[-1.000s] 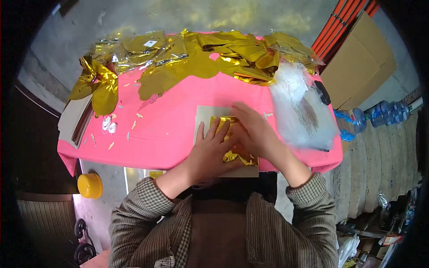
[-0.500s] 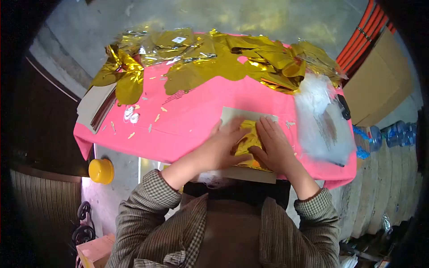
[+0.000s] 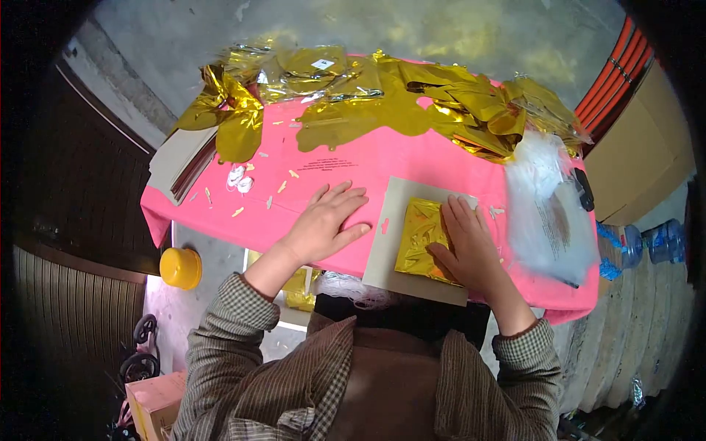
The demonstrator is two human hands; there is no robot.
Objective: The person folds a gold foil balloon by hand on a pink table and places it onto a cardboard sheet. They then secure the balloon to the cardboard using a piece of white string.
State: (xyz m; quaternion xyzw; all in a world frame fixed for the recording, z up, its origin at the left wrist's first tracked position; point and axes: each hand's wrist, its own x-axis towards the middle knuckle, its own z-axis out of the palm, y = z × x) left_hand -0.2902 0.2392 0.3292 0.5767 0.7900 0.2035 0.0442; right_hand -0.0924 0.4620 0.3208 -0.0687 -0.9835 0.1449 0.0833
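Observation:
A folded piece of gold foil [image 3: 421, 242] lies on a grey cardboard sheet [image 3: 384, 253] at the table's front edge. My right hand [image 3: 471, 242] rests on the right side of the foil and card, fingers stretched out. To the left of the card, my left hand [image 3: 321, 226] lies with its fingers spread over the pink tablecloth [image 3: 279, 220], holding nothing. The card has a small hanger-shaped cutout on its left side. Whether anything lies beneath my right palm is hidden.
Gold foil sheets [image 3: 368, 110] and clear-wrapped packs [image 3: 301, 70] line the far edge. Stacked cards [image 3: 180, 165] lie at left, near white string bundles [image 3: 239, 179] and small paper scraps. Clear plastic bags [image 3: 551, 213] are at right. A yellow bowl [image 3: 181, 267] is beyond the left edge.
My left hand has come off the gold foil and moved left onto the tablecloth. My right hand stays on the foil's right side. The whole view has shifted slightly.

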